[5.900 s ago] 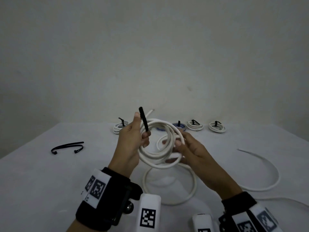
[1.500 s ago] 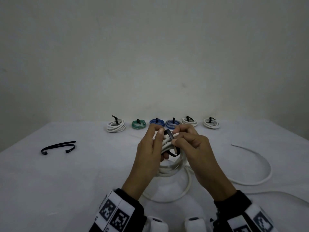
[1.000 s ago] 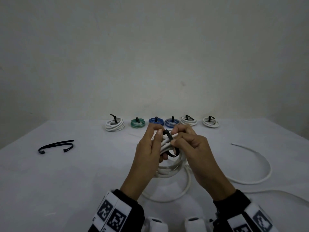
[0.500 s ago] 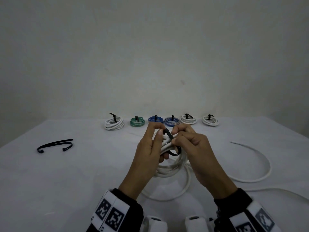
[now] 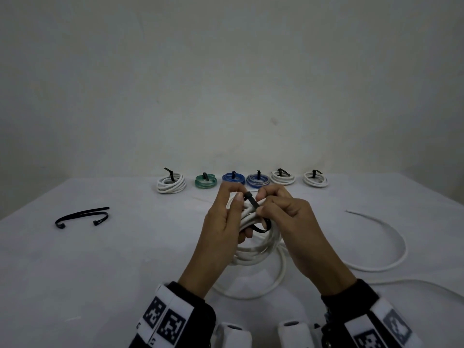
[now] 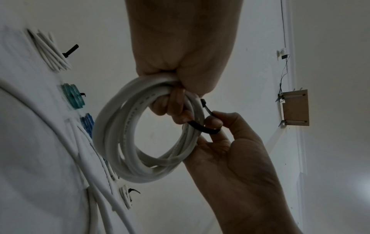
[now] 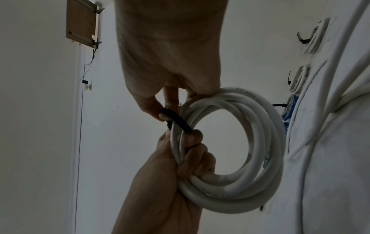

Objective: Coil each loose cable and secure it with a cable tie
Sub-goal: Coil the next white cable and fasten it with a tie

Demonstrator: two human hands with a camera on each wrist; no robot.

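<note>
Since a moment ago the black cable tie [image 5: 251,202] has barely shifted; we have drawn its loop slightly closer around the white coil [image 5: 253,244]. Our left hand [image 5: 221,229] clenches the coil above the bench [image 5: 100,267]; our right hand [image 5: 286,217], nearer the tail, pinches it rightward.

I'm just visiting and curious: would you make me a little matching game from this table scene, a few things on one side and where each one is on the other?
Things:
1. white cable coil
2. green coil
3. spare black ties
4. loose white cable

Places:
a. lying in an arc on the right of the table
b. held up by the left hand, while the right hand pinches a black tie round it
c. far left of the table
d. in the back row, second from the left

Pairs: 1-b, 2-d, 3-c, 4-a
</note>
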